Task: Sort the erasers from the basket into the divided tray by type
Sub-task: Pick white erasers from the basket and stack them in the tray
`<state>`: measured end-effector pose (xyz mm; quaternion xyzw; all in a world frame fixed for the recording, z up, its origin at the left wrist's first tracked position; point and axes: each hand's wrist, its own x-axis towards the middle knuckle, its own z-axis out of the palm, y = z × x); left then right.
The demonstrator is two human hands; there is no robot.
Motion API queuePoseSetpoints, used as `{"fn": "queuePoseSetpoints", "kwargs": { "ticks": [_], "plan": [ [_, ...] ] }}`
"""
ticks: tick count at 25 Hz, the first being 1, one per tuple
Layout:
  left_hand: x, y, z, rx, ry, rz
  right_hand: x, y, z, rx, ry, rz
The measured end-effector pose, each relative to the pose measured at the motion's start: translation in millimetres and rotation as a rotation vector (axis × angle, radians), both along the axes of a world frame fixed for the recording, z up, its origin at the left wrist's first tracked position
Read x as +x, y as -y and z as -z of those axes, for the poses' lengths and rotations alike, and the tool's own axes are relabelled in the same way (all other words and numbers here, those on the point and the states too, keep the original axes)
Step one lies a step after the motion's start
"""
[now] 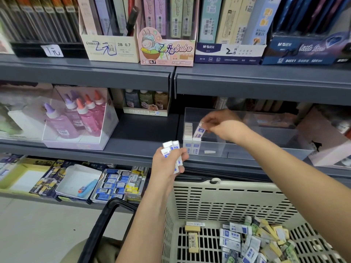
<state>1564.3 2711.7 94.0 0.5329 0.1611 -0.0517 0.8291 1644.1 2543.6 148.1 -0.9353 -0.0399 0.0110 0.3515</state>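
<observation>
i am mid-placement; my right hand (224, 128) pinches one blue-and-white eraser (199, 131) by its upper end between thumb and fingertips, over the left end of the clear divided tray (218, 146) on the middle shelf; the eraser hangs tilted, long axis nearly upright, lower end pointing down and left at the standing rows (188, 132) packed against the tray's left wall, near its front left corner; it looks just above the second row, though i cannot tell if it touches; my left hand (166, 164) grips a bunch of matching erasers (171, 146) in curled fingers, just before the shelf's front edge; the basket (218, 196) below holds the mixed heap; next, i judge, i must straighten the eraser and lower it upright beside its fellows without toppling them.
</observation>
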Motion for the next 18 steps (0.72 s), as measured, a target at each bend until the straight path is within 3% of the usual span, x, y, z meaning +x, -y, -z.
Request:
{"fn": "queuePoseSetpoints", "kwargs": {
  "ticks": [6, 10, 14, 18],
  "plan": [
    [0, -5, -1, 0.033, -0.002, -0.041, 3, -10, 20, -0.249, -0.027, -0.167],
    [-1, -4, -1, 0.082, 0.006, -0.029, -8, -9, 15, -0.3, 0.027, -0.162],
    [0, -3, 0, 0.141, 0.042, 0.01, -31, -21, 2, 0.015, 0.121, -0.099],
    [-4, 1, -1, 0.104, 0.09, 0.093, -50, -28, 0, 0.064, 0.026, -0.216]
  ]
}}
